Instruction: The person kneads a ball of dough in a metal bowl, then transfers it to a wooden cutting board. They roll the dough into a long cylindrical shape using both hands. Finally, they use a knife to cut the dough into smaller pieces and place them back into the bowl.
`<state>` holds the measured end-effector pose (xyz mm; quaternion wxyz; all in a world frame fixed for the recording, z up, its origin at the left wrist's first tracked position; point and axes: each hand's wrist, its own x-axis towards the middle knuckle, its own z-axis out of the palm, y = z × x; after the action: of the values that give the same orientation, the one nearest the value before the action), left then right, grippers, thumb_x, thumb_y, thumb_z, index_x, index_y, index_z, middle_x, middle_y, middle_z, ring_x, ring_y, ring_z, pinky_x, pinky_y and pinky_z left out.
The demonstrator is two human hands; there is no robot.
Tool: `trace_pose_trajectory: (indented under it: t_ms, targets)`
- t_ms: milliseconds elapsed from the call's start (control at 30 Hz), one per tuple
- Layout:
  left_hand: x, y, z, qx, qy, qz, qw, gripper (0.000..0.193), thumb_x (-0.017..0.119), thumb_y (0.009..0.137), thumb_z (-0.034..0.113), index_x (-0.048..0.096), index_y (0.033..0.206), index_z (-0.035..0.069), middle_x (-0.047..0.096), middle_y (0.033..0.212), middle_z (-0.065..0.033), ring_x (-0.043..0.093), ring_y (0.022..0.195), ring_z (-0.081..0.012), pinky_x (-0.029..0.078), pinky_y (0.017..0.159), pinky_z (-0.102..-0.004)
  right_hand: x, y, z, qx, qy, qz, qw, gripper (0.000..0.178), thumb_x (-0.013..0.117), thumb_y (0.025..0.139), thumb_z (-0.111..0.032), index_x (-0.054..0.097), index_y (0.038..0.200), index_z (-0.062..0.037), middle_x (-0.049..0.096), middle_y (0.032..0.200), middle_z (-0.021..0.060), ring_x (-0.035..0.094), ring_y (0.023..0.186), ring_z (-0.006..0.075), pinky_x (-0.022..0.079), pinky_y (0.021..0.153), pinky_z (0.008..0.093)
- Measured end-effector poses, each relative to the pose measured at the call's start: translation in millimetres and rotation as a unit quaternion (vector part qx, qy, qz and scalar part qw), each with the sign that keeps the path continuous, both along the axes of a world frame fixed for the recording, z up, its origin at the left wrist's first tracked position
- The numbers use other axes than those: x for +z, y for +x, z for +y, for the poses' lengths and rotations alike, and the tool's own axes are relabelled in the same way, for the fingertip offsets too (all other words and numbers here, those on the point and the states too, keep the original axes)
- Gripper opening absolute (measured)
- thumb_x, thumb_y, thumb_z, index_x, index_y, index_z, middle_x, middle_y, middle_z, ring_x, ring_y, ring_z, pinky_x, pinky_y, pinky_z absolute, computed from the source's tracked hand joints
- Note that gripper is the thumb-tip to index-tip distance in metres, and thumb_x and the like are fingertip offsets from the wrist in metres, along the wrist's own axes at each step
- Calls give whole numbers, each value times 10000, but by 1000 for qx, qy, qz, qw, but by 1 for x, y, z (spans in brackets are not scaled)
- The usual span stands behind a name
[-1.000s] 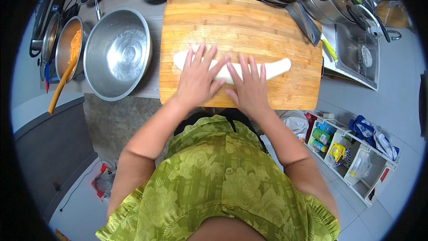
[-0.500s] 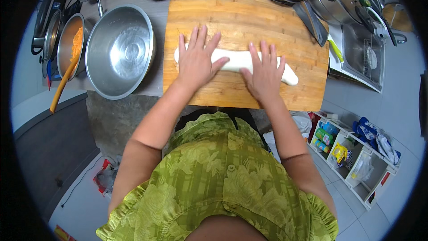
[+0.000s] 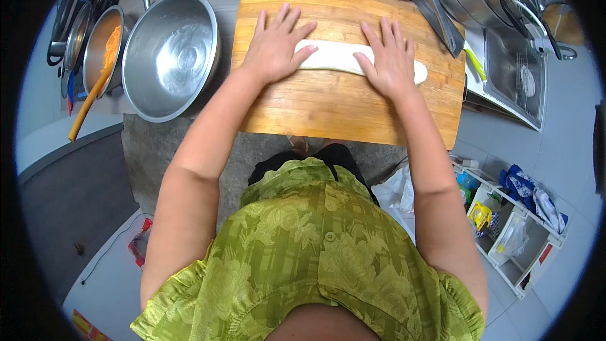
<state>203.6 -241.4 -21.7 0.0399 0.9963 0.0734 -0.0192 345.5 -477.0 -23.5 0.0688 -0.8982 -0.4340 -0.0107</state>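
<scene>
A white, smooth, elongated roll of what appeared to be dough (image 3: 334, 55) was carried by a rectangular, light-brown wooden board (image 3: 334, 107), about midway between the near and far edges, its right end lying short of the right edge. The left hand (image 3: 273, 50) was laid open near the left edge, fingers spread toward the far edge and thumb against the roll; the roll's left end was hidden there and could not be located. The right hand (image 3: 388, 63) was likewise held open and flat across the roll, a short rounded end being left exposed beyond it. Nothing was gripped by either of the 2 hands.

The step was judged to be rolling under the palms. For an even thickness, equal, light pressure from the 2 palms was called for, with the hands kept level and the thinner or thicker stretches evened out from the middle toward the ends. Clearance was also advised from the knife with grey blade and yellow-green handle (image 3: 452, 43) at the right edge, near the far right corner.
</scene>
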Motion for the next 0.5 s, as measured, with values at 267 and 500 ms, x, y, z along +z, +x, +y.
trace_pose_trajectory:
  t_ms: [267,500]
  targets:
    - [13,-107,-56,-11,-118,-50,992,683,707,893,361,457,1511,214,356,1578,-197,295,1480,-423,233,1194,-593,8,-106,-84,14,0,53,998,773,711,869,-481,439,1528,-183,312,1601,236,268,1487,452,155,1174,662]
    - [26,-121,-65,38,-247,-95,964,696,712,893,316,450,1511,131,268,1640,-202,228,1519,-437,151,1218,-605,45,-103,-65,37,52,93,994,824,653,900,-451,360,1548,-37,297,1621,235,265,1511,404,68,1199,643]
